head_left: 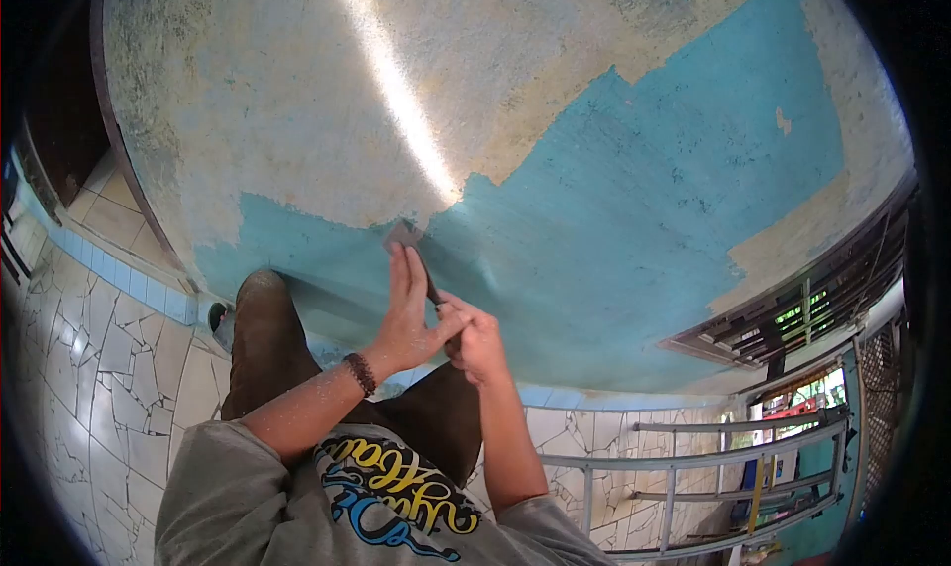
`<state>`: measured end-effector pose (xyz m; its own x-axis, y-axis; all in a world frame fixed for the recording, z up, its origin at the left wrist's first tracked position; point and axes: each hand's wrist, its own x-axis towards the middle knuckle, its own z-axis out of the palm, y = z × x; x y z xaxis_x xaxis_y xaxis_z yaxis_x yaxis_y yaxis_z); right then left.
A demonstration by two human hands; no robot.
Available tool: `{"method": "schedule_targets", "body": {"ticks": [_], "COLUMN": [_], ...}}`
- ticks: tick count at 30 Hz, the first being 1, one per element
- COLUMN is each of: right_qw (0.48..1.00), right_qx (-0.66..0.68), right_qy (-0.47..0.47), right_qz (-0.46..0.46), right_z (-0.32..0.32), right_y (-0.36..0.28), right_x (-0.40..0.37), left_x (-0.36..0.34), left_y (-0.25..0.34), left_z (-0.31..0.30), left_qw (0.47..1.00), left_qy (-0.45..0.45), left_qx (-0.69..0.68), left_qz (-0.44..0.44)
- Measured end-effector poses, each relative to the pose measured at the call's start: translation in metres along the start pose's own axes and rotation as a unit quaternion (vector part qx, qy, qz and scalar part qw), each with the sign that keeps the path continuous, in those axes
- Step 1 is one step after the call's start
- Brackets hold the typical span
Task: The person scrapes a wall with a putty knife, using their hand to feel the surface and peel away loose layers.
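Blue wall (634,200) was half stripped to yellowish plaster, with cracked tile floor (89,368) below. Blade of the scraper (404,235) sat against the wall right at the paint edge. The left hand (408,313) lay flat on it, fingers straight and pressed together, and the right hand (477,346) was curled round the handle. Metal ladder (693,467) off to the right

Wall (614,200): rough matt plaster, flaking blue paint; scraper (404,234): dull metal blade.
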<state>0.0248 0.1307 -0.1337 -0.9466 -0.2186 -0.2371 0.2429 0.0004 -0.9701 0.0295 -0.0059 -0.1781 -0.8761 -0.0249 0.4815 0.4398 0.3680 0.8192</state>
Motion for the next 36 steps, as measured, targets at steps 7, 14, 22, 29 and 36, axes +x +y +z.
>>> {"method": "schedule_targets", "body": {"ticks": [7,14,22,29,36], "right_qw": [0.999,0.999,0.999,1.000,1.000], "right_qx": [0.014,0.007,-0.002,-0.023,0.002], "right_qy": [0.016,0.023,0.002,0.010,0.020], "right_qz": [0.041,0.034,0.032,0.007,0.023], "right_z": [-0.005,-0.006,-0.009,-0.004,-0.006], "right_y": [-0.022,-0.029,-0.036,-0.031,-0.040], "right_x": [-0.019,-0.022,-0.019,-0.017,-0.023], "left_x": [0.005,0.007,0.000,0.008,0.012], "left_y": [0.006,0.014,0.022,0.017,0.020], "left_z": [-0.013,-0.014,-0.005,-0.007,-0.015], "left_qw": [0.998,0.997,0.998,1.000,0.999], "left_qy": [-0.056,-0.074,-0.061,-0.010,-0.039], "left_qx": [-0.010,-0.011,-0.031,-0.028,-0.011], "left_qz": [-0.009,-0.013,-0.010,-0.003,0.014]}}
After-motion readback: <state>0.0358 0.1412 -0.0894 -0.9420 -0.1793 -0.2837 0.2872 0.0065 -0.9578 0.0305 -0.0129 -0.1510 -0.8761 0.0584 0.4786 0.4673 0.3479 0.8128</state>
